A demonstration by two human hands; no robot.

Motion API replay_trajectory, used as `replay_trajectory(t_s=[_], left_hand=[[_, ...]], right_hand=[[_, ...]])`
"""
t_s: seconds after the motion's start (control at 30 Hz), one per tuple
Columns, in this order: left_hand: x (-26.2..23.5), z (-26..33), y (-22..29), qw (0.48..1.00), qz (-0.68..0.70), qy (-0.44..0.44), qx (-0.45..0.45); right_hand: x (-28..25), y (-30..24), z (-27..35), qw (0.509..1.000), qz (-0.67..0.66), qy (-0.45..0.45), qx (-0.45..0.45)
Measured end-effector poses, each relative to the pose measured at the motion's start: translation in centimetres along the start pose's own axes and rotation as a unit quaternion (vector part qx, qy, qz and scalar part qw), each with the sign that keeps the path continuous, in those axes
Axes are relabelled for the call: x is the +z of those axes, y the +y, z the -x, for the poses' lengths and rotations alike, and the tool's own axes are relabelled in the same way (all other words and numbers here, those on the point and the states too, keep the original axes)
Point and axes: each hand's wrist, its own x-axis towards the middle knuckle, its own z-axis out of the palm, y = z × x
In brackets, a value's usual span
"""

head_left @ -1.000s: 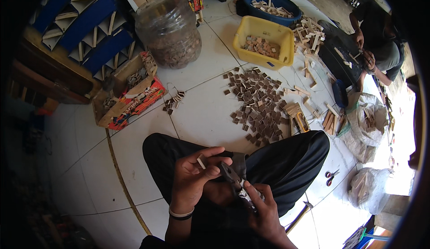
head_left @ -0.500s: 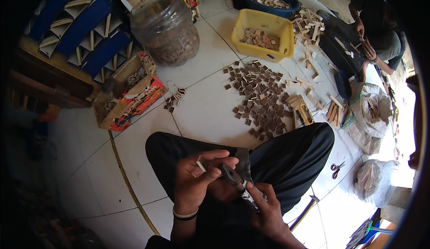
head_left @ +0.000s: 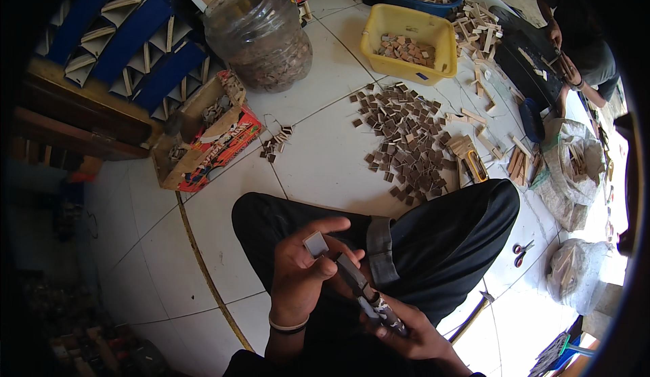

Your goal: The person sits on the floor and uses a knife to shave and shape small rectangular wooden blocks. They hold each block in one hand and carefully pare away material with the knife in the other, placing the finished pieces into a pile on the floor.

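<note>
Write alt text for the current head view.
A seated person's left hand holds a small pale square piece; the right hand grips dark pliers. Ahead, brown square pieces lie scattered on white floor tiles near a yellow tub.

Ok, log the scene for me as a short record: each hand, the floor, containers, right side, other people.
Left hand: holds a small pale square piece at the fingers
Right hand: grips pliers, head near the left fingertips
Floor ahead: loose pile of small brown squares
Containers: yellow tub with small pieces; blue basin with wooden strips; clear plastic jar, partly filled; open cardboard box
Right side: scissors; pale sack
Other people: one co-worker, upper right
</note>
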Motion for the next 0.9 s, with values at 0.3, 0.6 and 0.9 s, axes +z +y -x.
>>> replay_trajectory(t_s=[0.3, 0.6, 0.9], left_hand=[[-1.0, -0.5, 0.3, 0.997, -0.065, 0.033, 0.040], [-0.4, -0.9, -0.4, 0.972, -0.207, 0.012, 0.110], [0.0, -0.6, -0.2, 0.967, -0.236, 0.018, 0.095]], right_hand=[[-0.6, 0.2, -0.1, 0.997, 0.071, 0.033, 0.014], [0.4, -0.5, 0.3, 0.987, -0.073, 0.091, 0.111], [0.4, -0.9, -0.3, 0.992, -0.053, 0.065, 0.092]])
